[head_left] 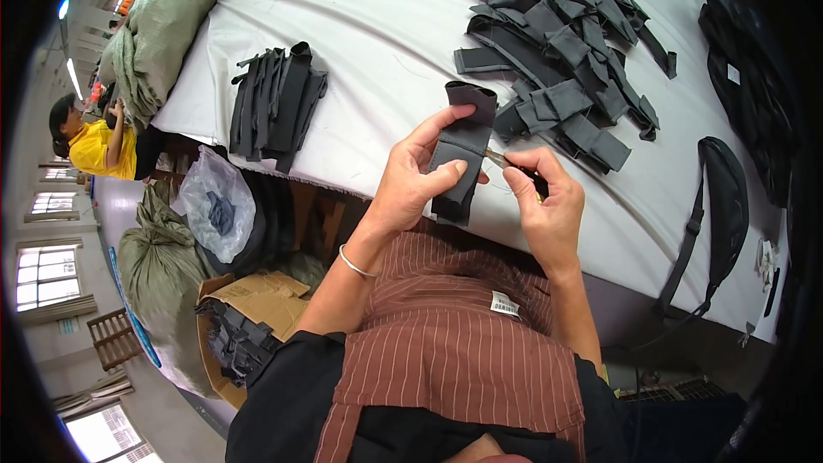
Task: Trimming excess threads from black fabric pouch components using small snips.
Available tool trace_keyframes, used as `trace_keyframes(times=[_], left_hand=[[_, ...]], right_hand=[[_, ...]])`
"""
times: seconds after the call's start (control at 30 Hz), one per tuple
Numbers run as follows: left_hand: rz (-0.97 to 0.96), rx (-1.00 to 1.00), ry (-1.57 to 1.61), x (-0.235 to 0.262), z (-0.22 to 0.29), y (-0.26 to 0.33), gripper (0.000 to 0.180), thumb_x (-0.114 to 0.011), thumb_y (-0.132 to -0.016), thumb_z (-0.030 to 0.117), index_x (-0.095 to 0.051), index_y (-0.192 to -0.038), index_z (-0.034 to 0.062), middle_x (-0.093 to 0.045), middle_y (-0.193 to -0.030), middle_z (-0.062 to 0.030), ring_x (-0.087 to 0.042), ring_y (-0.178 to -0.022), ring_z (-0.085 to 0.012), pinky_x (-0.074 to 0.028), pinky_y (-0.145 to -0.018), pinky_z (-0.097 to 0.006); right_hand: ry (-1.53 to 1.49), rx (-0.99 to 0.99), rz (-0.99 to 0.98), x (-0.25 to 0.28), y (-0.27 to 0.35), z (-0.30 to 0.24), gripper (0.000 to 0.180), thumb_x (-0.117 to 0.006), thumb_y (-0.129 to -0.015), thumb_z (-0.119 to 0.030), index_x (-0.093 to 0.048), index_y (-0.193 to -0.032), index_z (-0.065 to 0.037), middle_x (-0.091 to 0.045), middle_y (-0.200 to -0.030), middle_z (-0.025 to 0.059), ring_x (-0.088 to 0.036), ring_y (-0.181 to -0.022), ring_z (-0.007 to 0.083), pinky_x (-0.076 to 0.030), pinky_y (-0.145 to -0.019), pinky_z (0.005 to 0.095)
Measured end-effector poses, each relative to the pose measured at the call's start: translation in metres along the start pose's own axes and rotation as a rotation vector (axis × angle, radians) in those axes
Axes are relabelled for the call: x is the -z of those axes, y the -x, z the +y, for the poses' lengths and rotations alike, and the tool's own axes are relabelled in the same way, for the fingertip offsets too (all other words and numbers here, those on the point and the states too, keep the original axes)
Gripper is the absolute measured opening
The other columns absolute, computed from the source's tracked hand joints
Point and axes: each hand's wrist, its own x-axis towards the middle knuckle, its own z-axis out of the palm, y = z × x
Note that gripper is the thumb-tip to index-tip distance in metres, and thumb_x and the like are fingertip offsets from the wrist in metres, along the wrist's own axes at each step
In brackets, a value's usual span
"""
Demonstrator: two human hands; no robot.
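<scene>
My left hand [420,170] is closed on a dark grey fabric strip [464,135], with fingers behind it and the thumb pressed on its front. A stitched seam crosses the strip, and its upper end is folded into a loop. My right hand [549,201] grips a pair of thread snips [496,157], their dark handle mostly hidden in the palm. The metal tips meet the strip's right edge by the seam. Just beyond my hands lies a large heap of similar grey strips [561,43]. To the left, a smaller neat bundle of strips [276,105] rests on the white-covered table [369,26].
A black waist bag [720,197] and dark cloth [746,77] lie on the right. Rolled green sacking [176,17] sits at the far left. Beside the table stand a cardboard box [257,296], a stuffed sack [159,266] and a plastic-lined bin [221,206]. A person in yellow [99,146] is beyond.
</scene>
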Motion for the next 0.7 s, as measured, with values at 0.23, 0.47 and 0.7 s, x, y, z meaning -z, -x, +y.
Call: trace_keyframes(times=[0.23,0.47,0.7], left_hand=[[-0.004,-0.001,-0.033,-0.0019,0.0014,0.0034,0.058,-0.054,-0.08,-0.002,-0.044,-0.136,-0.0013,-0.061,-0.11,-0.012,-0.066,-0.087,-0.0171,-0.052,-0.08,-0.028],[0.008,-0.002,-0.044,-0.0015,0.0011,0.0047,0.06,-0.056,-0.077,-0.001,-0.045,-0.136,-0.0013,-0.061,-0.115,-0.0158,-0.068,-0.086,-0.0223,-0.055,-0.081,-0.032],[-0.005,-0.001,-0.017,-0.0012,-0.0011,0.0055,0.056,-0.055,-0.081,-0.002,-0.044,-0.136,-0.0019,-0.06,-0.111,-0.0124,-0.066,-0.087,-0.0178,-0.052,-0.079,-0.028]], right_hand=[[0.095,0.077,0.031,0.0001,0.001,-0.0075,0.012,-0.072,-0.08,-0.012,-0.066,-0.089,-0.007,-0.067,-0.077,0.0066,-0.061,-0.068,0.0229,-0.047,-0.062,0.0314],[0.078,0.059,0.026,0.0046,0.0029,-0.007,0.012,-0.072,-0.079,-0.012,-0.066,-0.089,-0.007,-0.067,-0.078,0.0055,-0.06,-0.067,0.0219,-0.046,-0.061,0.0313],[0.155,0.177,0.054,0.0015,0.0004,-0.0094,0.012,-0.072,-0.078,-0.011,-0.066,-0.088,-0.007,-0.066,-0.077,0.0054,-0.059,-0.067,0.0212,-0.045,-0.061,0.0311]])
